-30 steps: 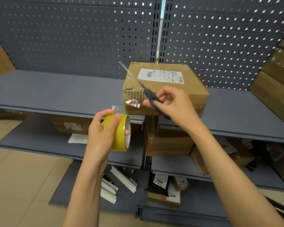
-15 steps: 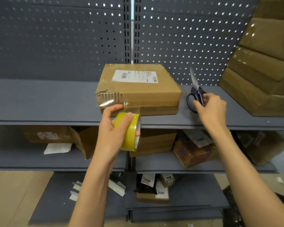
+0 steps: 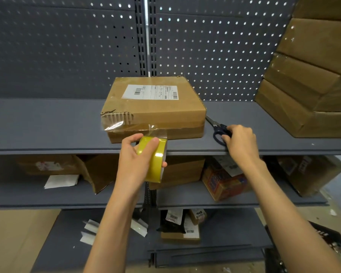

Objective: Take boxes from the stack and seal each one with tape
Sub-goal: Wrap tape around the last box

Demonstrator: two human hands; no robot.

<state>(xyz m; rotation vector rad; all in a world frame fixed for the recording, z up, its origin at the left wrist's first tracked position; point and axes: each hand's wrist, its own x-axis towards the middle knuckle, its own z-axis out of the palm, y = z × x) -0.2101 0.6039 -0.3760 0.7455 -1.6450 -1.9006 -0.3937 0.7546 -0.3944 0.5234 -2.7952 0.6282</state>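
Note:
A flat cardboard box [image 3: 156, 109] with a white label lies on the grey top shelf [image 3: 47, 125]; its front left corner is torn and clear tape runs along its front face. My left hand [image 3: 134, 164] grips a yellow roll of tape [image 3: 154, 160] just below the box's front edge, a clear strip still joining roll and box. The dark-handled scissors [image 3: 218, 129] lie flat on the shelf to the right of the box. My right hand [image 3: 240, 142] holds their handles, its fingers curled on the loops.
A leaning stack of cardboard boxes [image 3: 311, 75] fills the right end of the top shelf. Lower shelves hold more boxes, an orange carton [image 3: 224, 182], papers and small packets. A perforated panel backs the shelves. A dark crate [image 3: 323, 243] sits at bottom right.
My right hand carried the scissors from over the box to its right and laid them flat on the shelf. The left hand kept the tape roll at the box's front edge.

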